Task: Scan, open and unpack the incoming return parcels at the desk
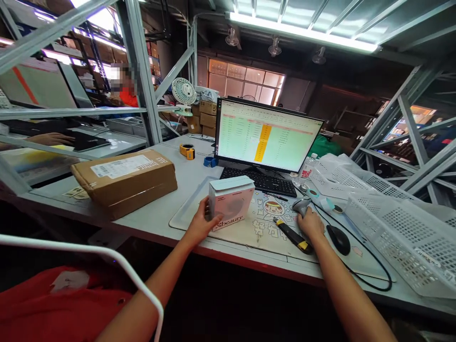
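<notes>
My left hand [204, 219] is closed around the left side of a pink product box [231, 202] with "beauty" printed on its front. The box stands upright on a cream desk mat [256, 232] with a cartoon print. Over to the right, my right hand [310, 222] grips a grey barcode scanner [301, 205], its head pointing left. Just left of that hand lies a black and yellow utility knife [292, 236]. A black computer mouse [338, 240] rests to its right, beside the scanner's dark cable.
A taped cardboard carton [124, 180] occupies the desk's left side. Behind the mat are a keyboard [261, 183] and a lit monitor [267, 135]. White perforated baskets [399, 237] line the right. A tape measure [187, 151] and blue tape roll [210, 162] sit further back. Another person's hand [52, 138] shows at left.
</notes>
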Demonstrator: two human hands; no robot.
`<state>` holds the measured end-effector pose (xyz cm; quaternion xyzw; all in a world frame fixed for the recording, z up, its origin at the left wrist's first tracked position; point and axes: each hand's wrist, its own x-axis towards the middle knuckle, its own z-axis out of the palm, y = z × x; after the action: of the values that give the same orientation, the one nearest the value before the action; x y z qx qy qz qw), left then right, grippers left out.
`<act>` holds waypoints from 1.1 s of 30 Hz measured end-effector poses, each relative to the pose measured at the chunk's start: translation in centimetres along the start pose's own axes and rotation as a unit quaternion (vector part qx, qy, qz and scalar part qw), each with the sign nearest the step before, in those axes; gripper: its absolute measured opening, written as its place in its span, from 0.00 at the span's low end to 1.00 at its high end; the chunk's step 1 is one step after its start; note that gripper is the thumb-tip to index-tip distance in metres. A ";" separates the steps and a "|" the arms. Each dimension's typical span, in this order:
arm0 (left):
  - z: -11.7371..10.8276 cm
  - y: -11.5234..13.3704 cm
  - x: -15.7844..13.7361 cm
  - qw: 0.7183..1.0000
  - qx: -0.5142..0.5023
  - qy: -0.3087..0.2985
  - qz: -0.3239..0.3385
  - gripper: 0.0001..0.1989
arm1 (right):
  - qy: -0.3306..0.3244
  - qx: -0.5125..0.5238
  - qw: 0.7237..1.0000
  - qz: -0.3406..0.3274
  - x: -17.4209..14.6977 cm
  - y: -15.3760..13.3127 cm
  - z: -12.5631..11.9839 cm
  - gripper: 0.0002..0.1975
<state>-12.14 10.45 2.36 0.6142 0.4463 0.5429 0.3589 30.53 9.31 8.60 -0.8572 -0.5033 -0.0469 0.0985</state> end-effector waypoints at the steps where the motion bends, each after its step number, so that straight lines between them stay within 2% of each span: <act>1: 0.0 0.0 -0.1 1.000 0.014 -0.014 -0.012 0.49 | 0.009 -0.002 1.000 0.006 0.2 -0.3 -0.2 0.28; 3: 0.1 0.0 -0.3 0.998 0.042 -0.030 -0.032 0.51 | 0.034 -0.002 0.999 0.002 0.9 -1.5 -1.0 0.28; 7: 0.0 0.0 -0.2 0.997 0.052 -0.028 -0.046 0.49 | 0.051 0.025 0.994 -0.094 3.4 -5.5 -1.9 0.26; 9: -0.1 0.0 -0.1 0.997 0.048 -0.034 -0.048 0.47 | 0.039 0.037 0.990 -0.128 4.5 -7.6 -1.4 0.26; 13: -0.2 0.1 -0.1 0.996 0.056 -0.039 -0.057 0.44 | 0.023 0.047 0.987 -0.153 5.8 -10.4 0.9 0.25; 18: -0.2 1.0 -0.6 0.995 0.066 -0.033 -0.074 0.44 | 0.010 0.043 0.985 -0.168 6.9 -11.0 3.6 0.35; 21: -0.2 1.6 -0.9 0.993 0.080 -0.031 -0.079 0.43 | 0.010 0.041 0.984 -0.171 7.6 -10.8 4.9 0.34; 24: -0.2 1.6 -0.9 0.994 0.080 -0.031 -0.073 0.43 | 0.002 0.074 0.983 -0.166 8.1 -10.8 5.1 0.31; 26: -0.3 1.3 -0.8 0.994 0.079 -0.033 -0.068 0.43 | 0.043 0.136 0.974 -0.173 8.0 -11.1 4.5 0.33; 28: -0.4 1.0 -0.8 0.995 0.068 -0.041 -0.064 0.44 | 0.119 0.233 0.939 -0.222 7.0 -11.8 3.2 0.36; 29: -0.5 0.9 -0.8 0.995 0.059 -0.046 -0.062 0.44 | 0.144 0.290 0.908 -0.267 6.0 -12.3 2.5 0.39; 31: -0.5 0.8 -0.8 0.996 0.037 -0.054 -0.053 0.46 | 0.148 0.396 0.823 -0.380 3.3 -13.5 1.0 0.45; 33: -0.6 1.0 -0.8 0.997 0.016 -0.061 -0.036 0.48 | 0.106 0.459 0.735 -0.487 0.1 -14.7 -0.4 0.51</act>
<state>-12.57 9.34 3.06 0.6353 0.4541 0.4843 0.3944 17.81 16.30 10.77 -0.3350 -0.7988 0.0571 0.4965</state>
